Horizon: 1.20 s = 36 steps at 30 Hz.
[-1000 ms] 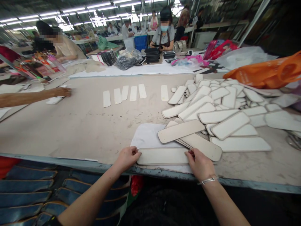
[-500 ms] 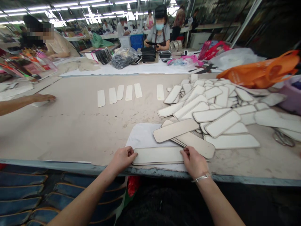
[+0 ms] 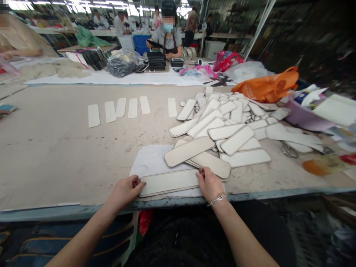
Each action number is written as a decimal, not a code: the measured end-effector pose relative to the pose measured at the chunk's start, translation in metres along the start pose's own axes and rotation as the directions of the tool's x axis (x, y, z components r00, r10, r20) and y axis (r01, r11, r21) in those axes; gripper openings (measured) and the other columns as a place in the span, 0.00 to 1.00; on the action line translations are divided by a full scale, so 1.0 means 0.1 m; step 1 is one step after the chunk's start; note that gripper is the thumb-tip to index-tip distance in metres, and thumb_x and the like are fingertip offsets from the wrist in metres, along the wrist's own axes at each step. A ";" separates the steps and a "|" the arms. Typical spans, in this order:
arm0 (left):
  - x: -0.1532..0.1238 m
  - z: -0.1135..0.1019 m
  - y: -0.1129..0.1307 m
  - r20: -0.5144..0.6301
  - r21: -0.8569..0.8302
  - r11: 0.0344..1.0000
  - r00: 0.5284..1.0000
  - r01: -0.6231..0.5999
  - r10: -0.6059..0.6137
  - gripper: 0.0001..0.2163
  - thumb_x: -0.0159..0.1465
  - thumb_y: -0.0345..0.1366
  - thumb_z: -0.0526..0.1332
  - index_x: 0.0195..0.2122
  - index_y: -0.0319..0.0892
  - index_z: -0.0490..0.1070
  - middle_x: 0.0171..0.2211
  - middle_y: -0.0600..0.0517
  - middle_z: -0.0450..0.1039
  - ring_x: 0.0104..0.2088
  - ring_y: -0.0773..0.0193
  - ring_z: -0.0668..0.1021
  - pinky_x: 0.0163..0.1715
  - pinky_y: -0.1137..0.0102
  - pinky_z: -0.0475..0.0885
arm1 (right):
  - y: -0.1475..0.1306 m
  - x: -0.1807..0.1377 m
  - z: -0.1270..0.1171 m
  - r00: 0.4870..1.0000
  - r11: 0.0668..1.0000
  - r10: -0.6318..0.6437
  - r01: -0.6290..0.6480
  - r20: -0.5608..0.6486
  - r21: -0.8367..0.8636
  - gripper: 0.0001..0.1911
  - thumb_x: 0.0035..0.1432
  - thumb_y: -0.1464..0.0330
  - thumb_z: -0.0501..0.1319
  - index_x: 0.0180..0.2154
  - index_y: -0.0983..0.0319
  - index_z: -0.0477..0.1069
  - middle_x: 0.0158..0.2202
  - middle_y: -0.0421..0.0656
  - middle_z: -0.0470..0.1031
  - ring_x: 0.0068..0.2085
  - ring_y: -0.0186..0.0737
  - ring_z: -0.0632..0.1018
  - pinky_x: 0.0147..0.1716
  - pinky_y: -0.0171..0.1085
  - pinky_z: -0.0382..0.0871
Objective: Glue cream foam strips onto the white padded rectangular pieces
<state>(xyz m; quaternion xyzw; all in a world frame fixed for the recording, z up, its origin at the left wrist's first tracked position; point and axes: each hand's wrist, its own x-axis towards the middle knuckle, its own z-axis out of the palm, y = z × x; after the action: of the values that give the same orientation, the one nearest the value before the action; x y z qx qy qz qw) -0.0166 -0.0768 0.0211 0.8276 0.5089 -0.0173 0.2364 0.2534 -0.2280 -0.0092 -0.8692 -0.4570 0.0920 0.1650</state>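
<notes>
A long cream strip with rounded ends (image 3: 169, 182) lies across a white cloth (image 3: 151, 161) at the near edge of the table. My left hand (image 3: 125, 190) pinches its left end with curled fingers. Gripping the right end is my right hand (image 3: 210, 183), which wears a thin bracelet. More than one thin strip seems stacked under my fingers. Just beyond my right hand begins a big pile of the same cream strips (image 3: 228, 128), spreading toward the far right.
Several single strips (image 3: 119, 108) lie in a row mid-table. An orange bag (image 3: 267, 87), a purple tub (image 3: 304, 116) and scissors (image 3: 287, 150) sit at the right. Across the table a masked person (image 3: 167, 37) handles black stacks (image 3: 156, 61). Blue pieces (image 3: 30, 244) lie below the table edge.
The view has swung to the right, bringing the tub and scissors in. The co-worker's arm at the left is out of sight. My hands still hold the strip's ends.
</notes>
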 end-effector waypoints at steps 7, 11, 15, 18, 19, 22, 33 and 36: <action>-0.01 -0.02 0.02 0.008 -0.004 1.000 1.000 0.008 -0.008 0.12 0.57 0.45 0.55 0.23 0.43 0.65 0.18 0.56 0.67 0.23 0.65 0.70 0.25 0.72 0.57 | 0.01 0.01 0.01 1.000 1.000 0.011 -0.012 0.012 0.014 0.09 0.62 0.64 0.53 0.41 0.61 0.63 0.36 0.44 0.76 0.34 0.40 0.77 0.30 0.35 0.61; -0.03 0.00 0.01 -0.009 -0.011 1.000 1.000 0.016 -0.016 0.12 0.57 0.45 0.55 0.23 0.43 0.66 0.20 0.55 0.69 0.24 0.65 0.71 0.26 0.72 0.58 | 0.02 0.01 0.01 1.000 1.000 0.012 -0.012 0.007 0.027 0.08 0.61 0.64 0.53 0.40 0.61 0.64 0.35 0.43 0.77 0.33 0.40 0.77 0.30 0.35 0.61; -0.05 0.04 -0.06 -0.079 -0.015 0.997 0.994 0.076 -0.077 0.13 0.56 0.48 0.57 0.31 0.43 0.67 0.21 0.55 0.70 0.25 0.63 0.73 0.27 0.71 0.60 | 0.04 0.01 0.03 1.000 0.999 -0.009 0.010 -0.019 0.042 0.08 0.61 0.64 0.54 0.39 0.61 0.65 0.33 0.42 0.77 0.31 0.39 0.77 0.29 0.35 0.61; -0.10 0.09 -0.14 -0.131 -0.048 0.996 0.988 0.077 -0.082 0.17 0.55 0.51 0.59 0.37 0.42 0.65 0.22 0.56 0.69 0.25 0.63 0.73 0.26 0.71 0.61 | 0.05 0.01 0.04 0.999 0.998 -0.018 0.020 -0.040 0.056 0.08 0.60 0.63 0.55 0.38 0.60 0.65 0.32 0.41 0.77 0.30 0.40 0.77 0.28 0.35 0.62; -0.12 0.11 -0.17 -0.145 -0.062 0.997 0.988 0.040 -0.048 0.17 0.56 0.50 0.59 0.38 0.42 0.65 0.22 0.56 0.69 0.25 0.63 0.73 0.26 0.71 0.62 | 0.06 0.01 0.04 0.999 0.998 -0.013 0.015 -0.042 0.058 0.08 0.59 0.62 0.55 0.37 0.60 0.65 0.32 0.41 0.77 0.30 0.40 0.77 0.28 0.35 0.62; -0.20 0.18 -0.28 -0.224 -0.104 0.984 0.968 -0.144 0.118 0.13 0.61 0.45 0.56 0.41 0.41 0.67 0.26 0.54 0.69 0.25 0.66 0.72 0.29 0.71 0.66 | 0.07 0.01 0.05 0.999 0.998 0.005 -0.003 -0.039 0.071 0.09 0.58 0.61 0.56 0.36 0.59 0.65 0.31 0.40 0.77 0.30 0.40 0.77 0.27 0.35 0.63; -0.30 0.25 -0.42 -0.307 -0.012 0.841 0.803 -0.540 0.511 0.11 0.65 0.34 0.53 0.41 0.42 0.75 0.33 0.48 0.68 0.33 0.68 0.72 0.33 0.74 0.70 | 0.11 0.02 0.07 0.998 0.992 0.036 -0.030 -0.043 0.123 0.11 0.56 0.58 0.56 0.37 0.58 0.65 0.29 0.39 0.77 0.29 0.38 0.77 0.28 0.35 0.64; -0.29 0.24 -0.42 -0.327 -0.002 0.816 0.772 -0.578 0.546 0.11 0.65 0.32 0.54 0.41 0.41 0.75 0.36 0.47 0.70 0.37 0.66 0.74 0.36 0.74 0.72 | 0.06 0.01 0.03 0.999 0.992 0.028 -0.023 -0.040 0.121 0.10 0.58 0.61 0.55 0.38 0.59 0.66 0.29 0.39 0.77 0.29 0.38 0.77 0.28 0.35 0.63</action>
<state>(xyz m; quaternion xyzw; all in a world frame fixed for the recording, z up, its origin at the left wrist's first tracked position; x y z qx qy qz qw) -0.0611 -0.0950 -0.0084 0.9204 0.2691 0.2110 0.1897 0.2580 -0.2301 -0.0141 -0.8651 -0.4359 0.1034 0.2256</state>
